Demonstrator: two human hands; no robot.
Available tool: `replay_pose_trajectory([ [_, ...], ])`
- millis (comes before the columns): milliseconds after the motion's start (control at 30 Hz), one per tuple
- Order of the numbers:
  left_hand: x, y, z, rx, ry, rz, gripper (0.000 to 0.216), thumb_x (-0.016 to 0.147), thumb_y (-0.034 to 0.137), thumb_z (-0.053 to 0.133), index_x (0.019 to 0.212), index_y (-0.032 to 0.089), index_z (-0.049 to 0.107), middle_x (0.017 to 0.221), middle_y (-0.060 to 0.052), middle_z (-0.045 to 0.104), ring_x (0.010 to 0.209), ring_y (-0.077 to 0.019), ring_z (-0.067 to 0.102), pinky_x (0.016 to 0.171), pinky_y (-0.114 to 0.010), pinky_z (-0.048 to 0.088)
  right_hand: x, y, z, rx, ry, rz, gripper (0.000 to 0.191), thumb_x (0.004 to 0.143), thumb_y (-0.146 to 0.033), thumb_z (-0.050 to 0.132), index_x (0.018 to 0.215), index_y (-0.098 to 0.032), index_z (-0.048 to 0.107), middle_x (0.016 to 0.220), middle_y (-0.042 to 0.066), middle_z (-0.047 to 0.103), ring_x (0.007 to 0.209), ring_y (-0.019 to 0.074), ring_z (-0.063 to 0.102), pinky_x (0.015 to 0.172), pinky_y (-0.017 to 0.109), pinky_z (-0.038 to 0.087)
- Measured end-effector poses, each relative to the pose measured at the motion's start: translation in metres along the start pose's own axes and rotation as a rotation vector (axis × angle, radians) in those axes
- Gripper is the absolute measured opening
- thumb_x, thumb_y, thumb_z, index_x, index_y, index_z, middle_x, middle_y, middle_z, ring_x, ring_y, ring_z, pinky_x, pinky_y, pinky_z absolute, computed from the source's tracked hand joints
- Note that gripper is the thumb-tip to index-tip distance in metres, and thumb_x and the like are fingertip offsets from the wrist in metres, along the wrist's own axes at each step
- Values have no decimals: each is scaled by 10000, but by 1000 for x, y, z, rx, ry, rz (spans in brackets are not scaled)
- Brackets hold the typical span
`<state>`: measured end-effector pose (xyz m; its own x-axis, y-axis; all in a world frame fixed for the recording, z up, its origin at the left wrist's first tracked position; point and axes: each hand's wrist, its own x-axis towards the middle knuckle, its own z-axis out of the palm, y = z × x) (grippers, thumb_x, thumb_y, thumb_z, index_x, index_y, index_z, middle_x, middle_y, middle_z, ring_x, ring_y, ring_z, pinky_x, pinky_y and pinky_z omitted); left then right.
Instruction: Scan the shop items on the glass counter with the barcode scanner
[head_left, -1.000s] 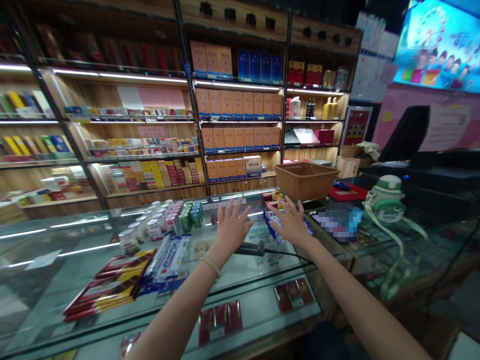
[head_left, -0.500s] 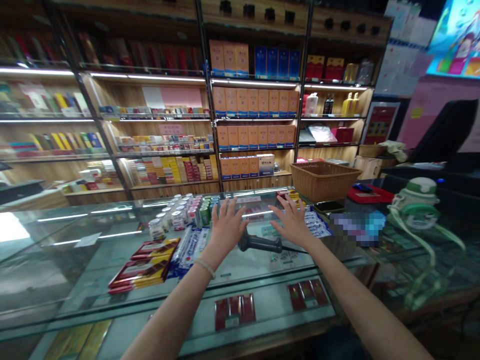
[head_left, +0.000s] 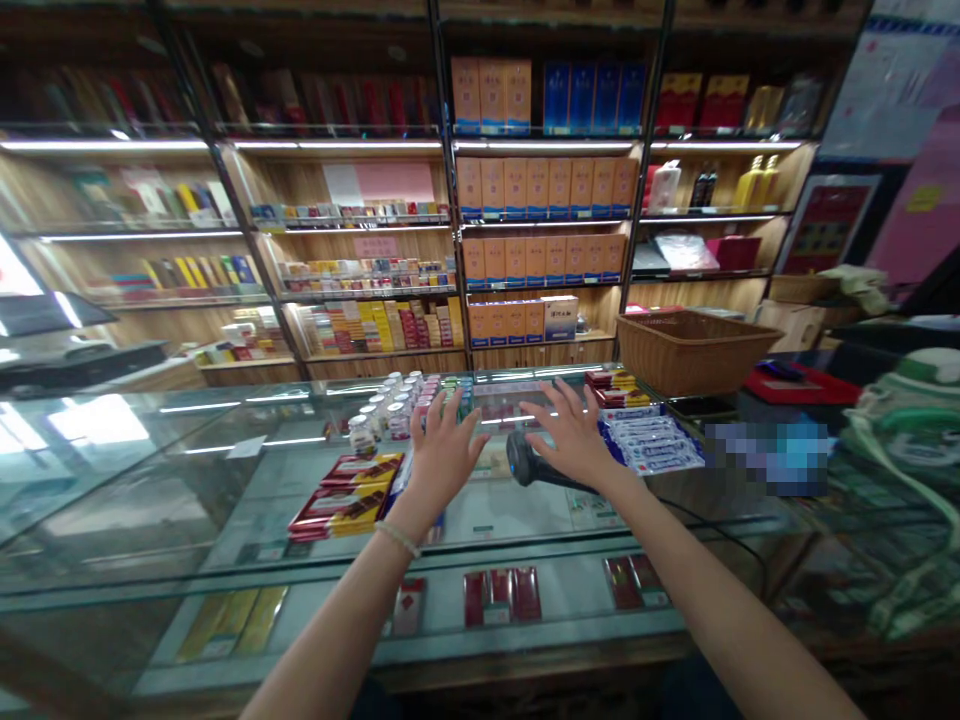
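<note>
Both my hands hover, fingers spread, over a glass counter (head_left: 480, 515). My left hand (head_left: 442, 455) is open and holds nothing. It partly covers some blue-and-white packets (head_left: 401, 485), beside red-and-yellow chocolate-wafer-like packs (head_left: 349, 495). My right hand (head_left: 574, 435), also open, is over a dark grey barcode scanner (head_left: 525, 458); whether it touches the handle I cannot tell. A row of blue-and-white stick packets (head_left: 652, 440) lies just right of that hand. Behind the left hand stand several small white-lidded jars or cans (head_left: 386, 410).
A brown wicker basket (head_left: 694, 350) stands at the counter's back right. A green-and-white water bottle with a strap (head_left: 919, 420) is at far right. The scanner's cable (head_left: 720, 535) trails right. Shelves of orange boxes (head_left: 536, 190) line the wall.
The view has turned left, so the counter goods appear farther right. Relative to them, both hands have shifted left; my right hand now overlaps the scanner's handle.
</note>
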<state>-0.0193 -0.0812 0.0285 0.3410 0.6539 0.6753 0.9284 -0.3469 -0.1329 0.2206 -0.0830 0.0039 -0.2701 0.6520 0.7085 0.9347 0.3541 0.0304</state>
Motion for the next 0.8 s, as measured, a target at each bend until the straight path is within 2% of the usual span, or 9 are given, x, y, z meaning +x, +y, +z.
replay_pose_trajectory([
  [433,-26,-48,-6,100,-24,-129,362,967,428,573,1271,284,708,1606,-120,454,1484,-380,368,1207,-649,199,22,-30,15,44,-43,-45,470,1016,-528,465,1429,-331,571,1633,89,381,1535,314,216,1231,607,17],
  [800,-43,-55,-6,90,-63,-154,349,945,426,605,1231,272,733,1569,-133,497,1480,-391,376,1211,-665,199,49,-47,31,40,-64,-154,493,1007,-540,482,1455,-344,545,1619,89,401,1524,323,228,1223,615,17],
])
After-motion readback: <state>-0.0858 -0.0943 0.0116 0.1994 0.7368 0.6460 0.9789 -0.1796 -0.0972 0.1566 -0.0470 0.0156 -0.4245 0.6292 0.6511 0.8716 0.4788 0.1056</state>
